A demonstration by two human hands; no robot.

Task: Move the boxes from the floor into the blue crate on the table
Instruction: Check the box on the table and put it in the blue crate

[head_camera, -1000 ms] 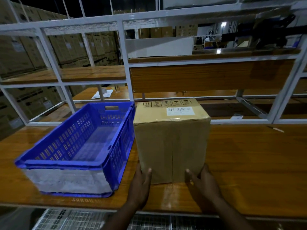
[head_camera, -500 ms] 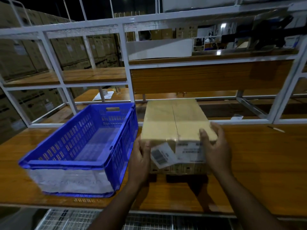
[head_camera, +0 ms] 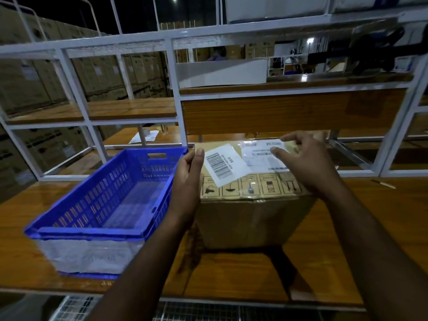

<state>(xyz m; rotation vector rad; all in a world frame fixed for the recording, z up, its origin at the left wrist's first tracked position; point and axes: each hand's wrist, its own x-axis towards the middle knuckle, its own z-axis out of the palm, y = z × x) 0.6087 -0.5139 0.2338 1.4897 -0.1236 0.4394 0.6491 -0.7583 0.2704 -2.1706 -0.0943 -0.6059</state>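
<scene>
- Standing on the wooden worktop [head_camera: 335,239] toward its middle, the cardboard box [head_camera: 252,218] sits just right of the blue crate [head_camera: 97,205] (barcode label [head_camera: 222,164] on top).
- Left hand [head_camera: 187,179] grips the box's upper left edge.
- Right hand [head_camera: 308,165] rests on the top, fingers loosely spread, grasping nothing.

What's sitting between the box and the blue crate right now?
Only the left hand, gripping the cardboard box's left edge beside the blue crate; head view shows nothing else there.
</scene>
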